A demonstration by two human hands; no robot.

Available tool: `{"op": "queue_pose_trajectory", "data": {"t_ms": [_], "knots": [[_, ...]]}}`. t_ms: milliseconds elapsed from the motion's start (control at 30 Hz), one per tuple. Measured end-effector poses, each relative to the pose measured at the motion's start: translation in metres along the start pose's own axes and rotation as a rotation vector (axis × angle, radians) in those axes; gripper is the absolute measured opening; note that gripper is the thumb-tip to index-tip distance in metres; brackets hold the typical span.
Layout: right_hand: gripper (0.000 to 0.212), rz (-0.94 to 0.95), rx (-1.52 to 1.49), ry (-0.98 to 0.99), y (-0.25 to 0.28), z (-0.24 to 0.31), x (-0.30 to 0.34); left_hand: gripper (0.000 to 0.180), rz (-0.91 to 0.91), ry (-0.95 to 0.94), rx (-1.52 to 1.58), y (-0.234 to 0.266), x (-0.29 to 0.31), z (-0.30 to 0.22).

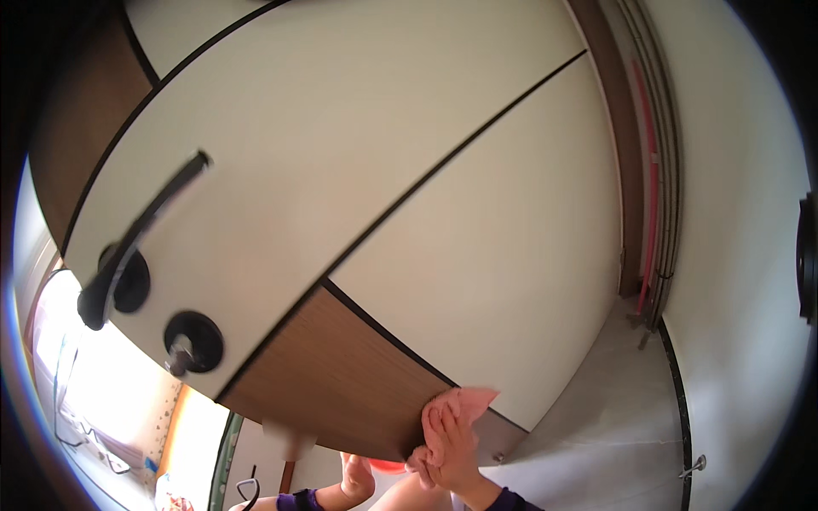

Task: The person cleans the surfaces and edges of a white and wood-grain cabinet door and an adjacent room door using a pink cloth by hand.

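Note:
A pink cloth (440, 426) is bunched under my right hand (456, 456), whose fingers press it against the lower part of a door (443, 247). One corner of the cloth sticks out past the fingers, over the border of the brown wood-grain panel (341, 375) and the cream panel. My left hand (358, 479) is low beside the door's bottom edge, its fingers curled. Right next to it shows a sliver of a rounded red thing (388, 467), mostly hidden by the door; I cannot make out whether the hand grips it.
On the door are a black lever handle (141, 230) and a round lock (194, 342) with a key in it. Pipes (660, 170) run down the corner at right, above a grey floor (596, 400). A doorstop (694, 466) juts from the white wall. Bright light enters at lower left.

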State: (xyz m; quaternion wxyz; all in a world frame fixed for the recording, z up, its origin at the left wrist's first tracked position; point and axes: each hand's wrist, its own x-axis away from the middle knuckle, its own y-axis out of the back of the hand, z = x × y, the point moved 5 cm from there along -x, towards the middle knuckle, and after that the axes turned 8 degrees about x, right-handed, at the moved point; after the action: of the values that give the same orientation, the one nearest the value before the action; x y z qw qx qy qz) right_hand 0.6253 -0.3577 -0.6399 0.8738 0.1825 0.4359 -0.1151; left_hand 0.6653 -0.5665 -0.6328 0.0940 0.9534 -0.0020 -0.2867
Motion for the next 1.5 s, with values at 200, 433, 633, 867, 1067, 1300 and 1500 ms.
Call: {"op": "queue_pose_trajectory", "data": {"t_ms": [200, 433, 633, 867, 1067, 1300, 1500], "knots": [[0.047, -0.118, 0.122, 0.066, 0.011, 0.064, -0.128, 0.090, 0.070, 0.155, 0.080, 0.014, -0.071, -0.094], [0.057, -0.082, 0.111, 0.054, 0.041, 0.084, -0.241, 0.088, -0.148, 0.233, 0.187, 0.075, -0.121, -0.158], [0.067, -0.080, 0.111, -0.243, 0.074, 0.040, -0.349, 0.079, -0.151, 0.116, 0.174, 0.071, -0.252, -0.279], [0.076, -0.032, 0.259, -0.126, 0.097, 0.104, -0.412, 0.066, -0.328, 0.409, 0.157, 0.099, -0.275, -0.314], [0.089, -0.137, 0.058, -0.343, 0.084, 0.139, -0.416, 0.066, -0.253, 0.370, 0.129, 0.102, -0.255, -0.335], [0.088, -0.356, 0.149, -0.516, 0.081, 0.070, -0.429, 0.068, -0.393, 0.461, -0.051, 0.089, -0.240, -0.319], [0.067, -0.538, 0.056, -0.576, 0.127, -0.016, -0.490, 0.061, -0.547, 0.460, -0.181, 0.091, -0.232, -0.315]]}}
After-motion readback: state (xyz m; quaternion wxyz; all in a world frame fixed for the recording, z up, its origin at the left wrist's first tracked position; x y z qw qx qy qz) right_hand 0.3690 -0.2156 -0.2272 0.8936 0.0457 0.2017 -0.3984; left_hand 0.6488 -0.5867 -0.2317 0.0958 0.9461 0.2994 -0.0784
